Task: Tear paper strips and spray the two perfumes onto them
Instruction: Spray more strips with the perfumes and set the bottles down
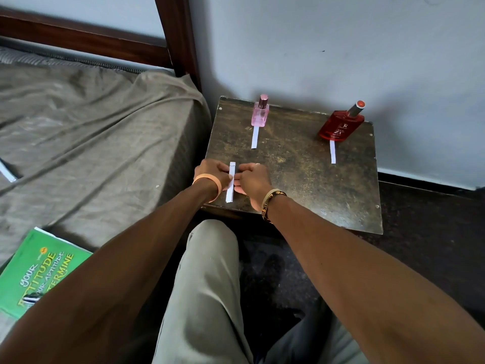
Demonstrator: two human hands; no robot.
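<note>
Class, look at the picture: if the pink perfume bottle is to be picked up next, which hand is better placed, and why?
Probably the right hand: it sits almost directly below the pink bottle, while the left hand lies further aside. Both pinch the paper strip.

dark table (301, 179) bears two perfumes, two strips.

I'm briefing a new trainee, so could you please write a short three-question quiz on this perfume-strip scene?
1. True or false: a paper strip lies in front of each perfume bottle.
2. Which bottle stands nearer the bed: A pink, B red?
3. What do both hands hold?

Key:
1. True: strips by the pink bottle and the red bottle.
2. A.
3. The left hand and right hand pinch a third paper strip.
</note>
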